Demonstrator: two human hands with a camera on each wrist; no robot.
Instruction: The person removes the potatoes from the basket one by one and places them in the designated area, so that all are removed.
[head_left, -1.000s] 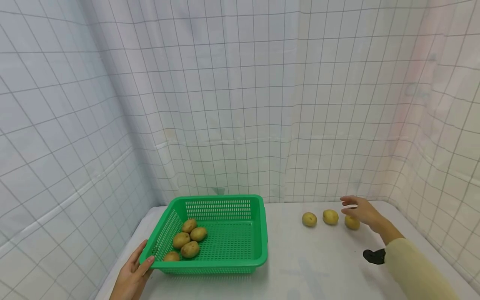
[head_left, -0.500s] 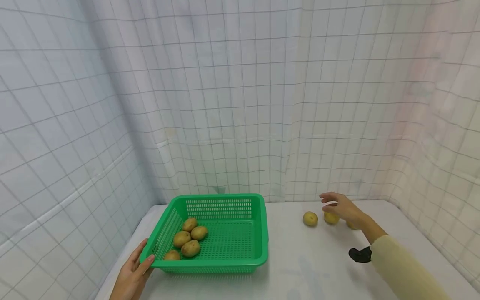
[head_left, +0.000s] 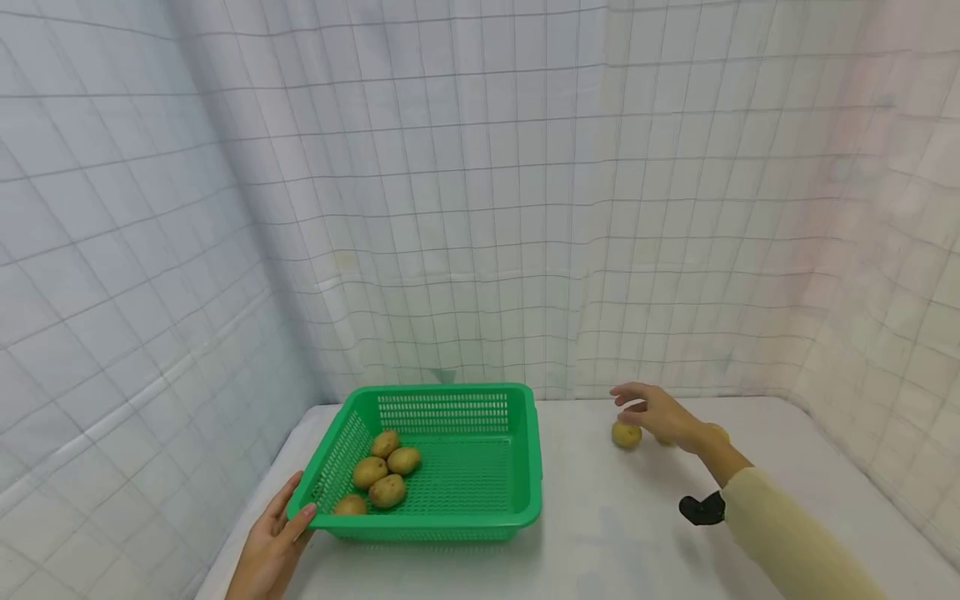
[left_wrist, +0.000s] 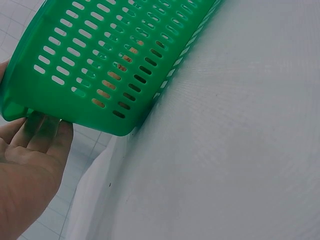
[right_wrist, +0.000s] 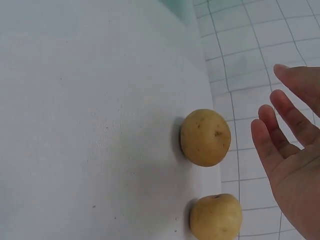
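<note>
Left-hand grip [head_left: 270, 542] pinches the near left corner of the green perforated plastic basket [head_left: 420, 522], thumb on the rim. Right-hand grip [head_left: 660, 417], thumb and fingers apart, hangs near the leftmost loose potato [head_left: 626, 435] on the white counter [head_left: 607, 508], partly hiding two other potatoes [head_left: 717, 432]. Five potatoes [head_left: 387, 492] lie inside the basket's left side.

white tabletop [head_left: 600, 508]; gridded white sheeting [head_left: 480, 208] behind and along both sides.
</note>
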